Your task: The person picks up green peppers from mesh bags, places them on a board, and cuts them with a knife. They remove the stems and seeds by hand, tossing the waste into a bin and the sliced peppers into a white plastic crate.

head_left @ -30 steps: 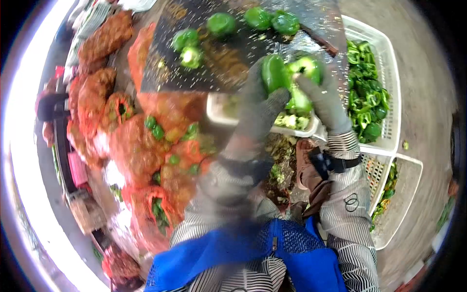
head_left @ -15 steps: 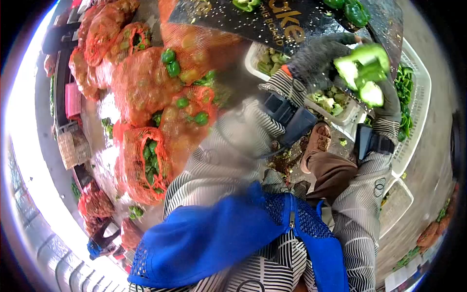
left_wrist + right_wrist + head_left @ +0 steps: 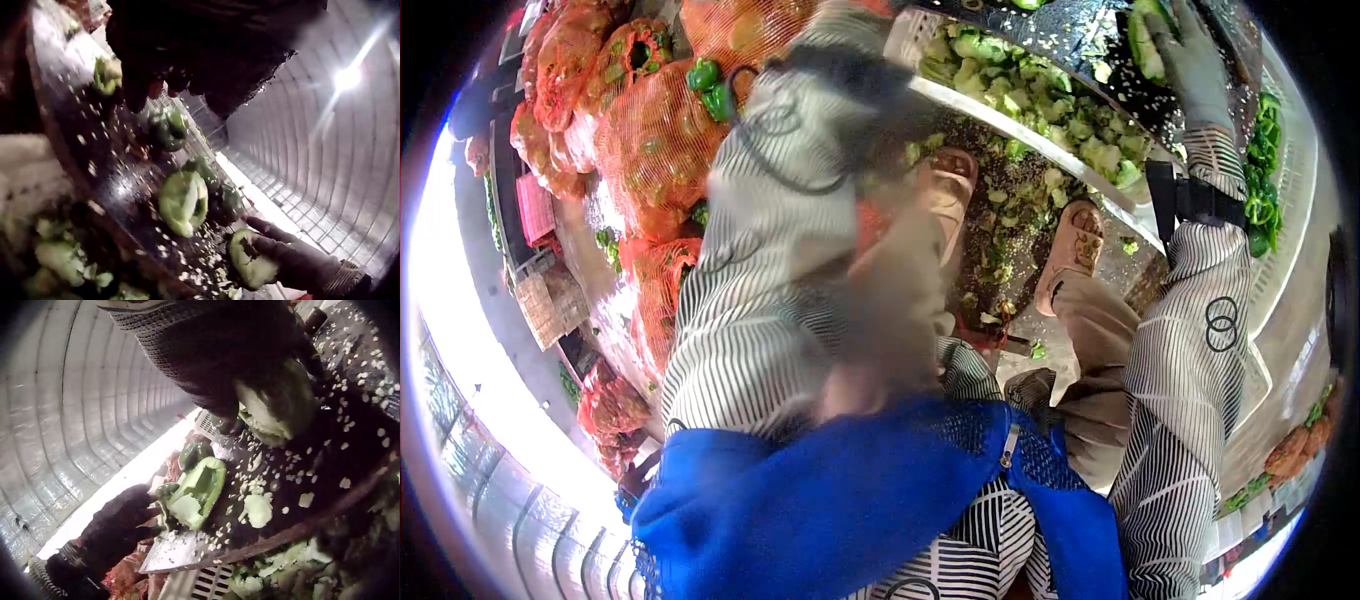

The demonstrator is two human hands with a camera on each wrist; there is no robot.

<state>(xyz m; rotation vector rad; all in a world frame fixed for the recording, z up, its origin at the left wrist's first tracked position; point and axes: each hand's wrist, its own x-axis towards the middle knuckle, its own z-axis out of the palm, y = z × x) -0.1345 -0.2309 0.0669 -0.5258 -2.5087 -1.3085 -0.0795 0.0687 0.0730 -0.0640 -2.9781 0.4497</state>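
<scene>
My right hand holds a cut green pepper against the dark, seed-strewn board. In the right wrist view its gloved fingers curl over that pale-edged piece. My left hand is beyond the head view's top edge; only its sleeve and blurred wrist show there. The left wrist view has the left hand above the board's far side, fingers loosely extended near a whole-looking pepper. From the right wrist, the left fingers lie beside an opened pepper half; contact is unclear.
A white crate of pale green scraps stands below the board, and another crate with cut green peppers lies at the right. Red mesh sacks fill the left. Scraps litter the floor around the feet.
My hands have parted. The right one has carried its pepper piece up to the board, while the left has swung up and left, out of the head view. The head view has shifted too.
</scene>
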